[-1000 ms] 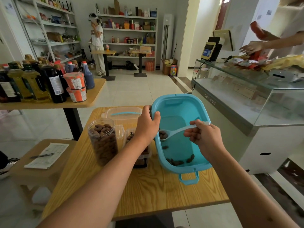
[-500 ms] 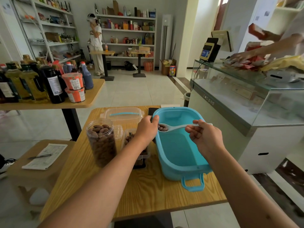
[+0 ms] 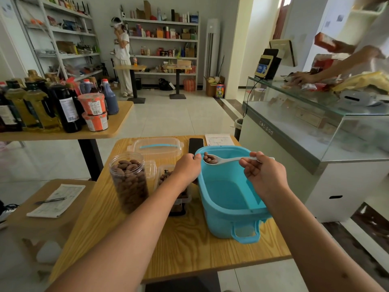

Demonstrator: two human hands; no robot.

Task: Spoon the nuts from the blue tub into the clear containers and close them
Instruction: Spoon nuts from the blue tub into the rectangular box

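Note:
The blue tub [image 3: 228, 199] stands on the wooden table [image 3: 189, 249], right of centre. My left hand [image 3: 186, 169] grips its far left rim. My right hand [image 3: 264, 175] pinches the handle of a white spoon [image 3: 226, 160] loaded with brown nuts, held level above the tub's far end. A tall round clear jar [image 3: 130, 180] full of nuts stands at the left. Between jar and tub sits a low clear container [image 3: 168, 175] with some nuts, partly hidden by my left forearm.
A clear lid with a blue strip [image 3: 156, 146], a black phone [image 3: 195, 144] and a paper slip [image 3: 219, 140] lie at the table's far edge. Bottles crowd a side table [image 3: 63, 133] at the left. A glass counter [image 3: 315, 127] runs along the right, where another person's hands [image 3: 303, 77] work.
The tub was tilted toward me and has settled back flat on the table. The spoon lifted out of it with nuts and now hovers by the far left rim.

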